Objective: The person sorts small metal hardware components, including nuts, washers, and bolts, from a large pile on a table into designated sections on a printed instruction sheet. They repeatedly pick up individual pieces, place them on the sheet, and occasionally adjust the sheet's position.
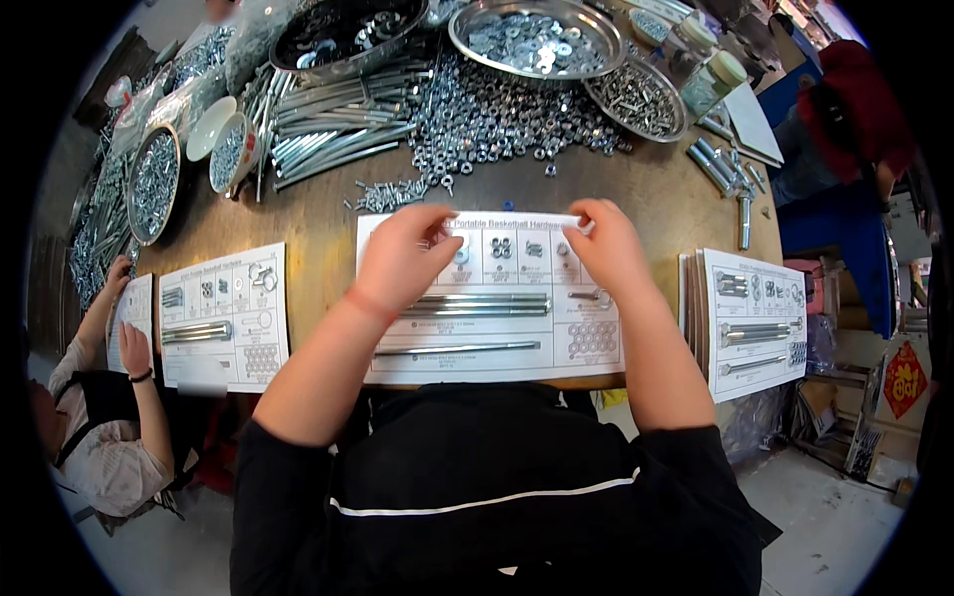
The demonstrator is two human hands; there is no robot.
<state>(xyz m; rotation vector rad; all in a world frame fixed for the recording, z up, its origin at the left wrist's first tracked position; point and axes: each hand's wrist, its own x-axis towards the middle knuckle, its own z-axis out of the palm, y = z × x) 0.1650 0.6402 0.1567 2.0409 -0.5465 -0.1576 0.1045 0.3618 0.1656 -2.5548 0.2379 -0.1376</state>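
Note:
A white printed hardware card (467,368) lies in front of me at the table's edge, with long bolts (477,305) and small washers and nuts (501,246) in its boxed sections. My left hand (402,253) hovers over the card's upper left part, fingers curled and thumb apart from them. At the upper right corner is my right hand (608,246), its thumb and forefinger bent with a gap between. I see nothing held in either hand. Just beyond the card lie a small pile of short screws (390,194) and a tiny blue piece (509,206).
Heaps of nuts (477,109) and long bolts (333,119) cover the far side. Metal trays hold washers (537,45) and small fasteners (636,99). Similar cards lie left (268,298) and stacked right (760,348). A co-worker's hand (134,348) works at far left.

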